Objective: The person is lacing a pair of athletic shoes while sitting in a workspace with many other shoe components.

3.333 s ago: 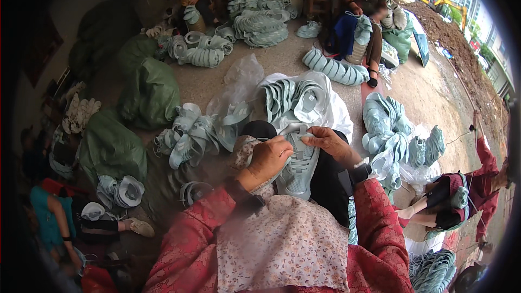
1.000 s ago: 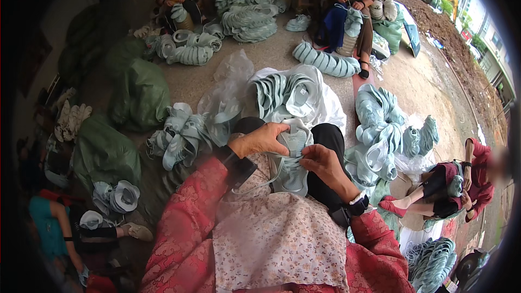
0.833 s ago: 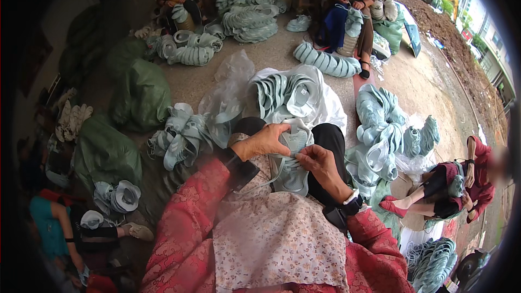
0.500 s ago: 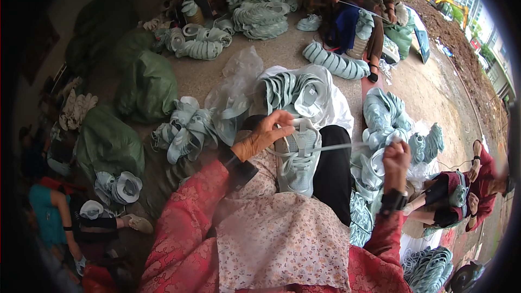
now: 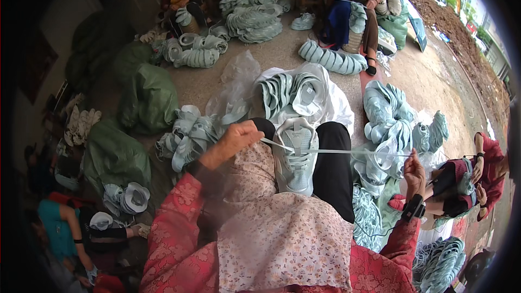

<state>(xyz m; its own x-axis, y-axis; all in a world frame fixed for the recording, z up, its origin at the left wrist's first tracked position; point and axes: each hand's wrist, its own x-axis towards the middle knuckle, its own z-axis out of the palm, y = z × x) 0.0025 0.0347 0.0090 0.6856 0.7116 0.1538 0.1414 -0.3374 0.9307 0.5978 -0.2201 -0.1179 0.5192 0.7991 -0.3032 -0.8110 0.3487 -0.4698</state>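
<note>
A pale blue-grey shoe upper [image 5: 296, 176] lies between my knees with its toe toward me. A flat, pale shoelace [image 5: 353, 152] runs through its eyelets and stretches out to both sides. My left hand [image 5: 234, 141] is closed on the short left end, just beside the shoe. Farther out on the right, my right hand [image 5: 415, 176] pinches the long end, which is drawn nearly straight across my dark-trousered knee. The lower part of the shoe has lace crossing it. A flowered apron [image 5: 282, 244] covers my lap.
Ahead of my knees, stacked uppers [image 5: 277, 92] rest on white plastic sheeting. More uppers [image 5: 385, 108] and a heap of laces [image 5: 366, 220] lie to the right. Green sacks [image 5: 116, 154] stand at left. Several people sit around, one at the far right [image 5: 491, 173].
My right hand has moved outward and slightly down, drawing the lace taut. My left hand has left the shoe's tongue and moved left with the other end of the lace.
</note>
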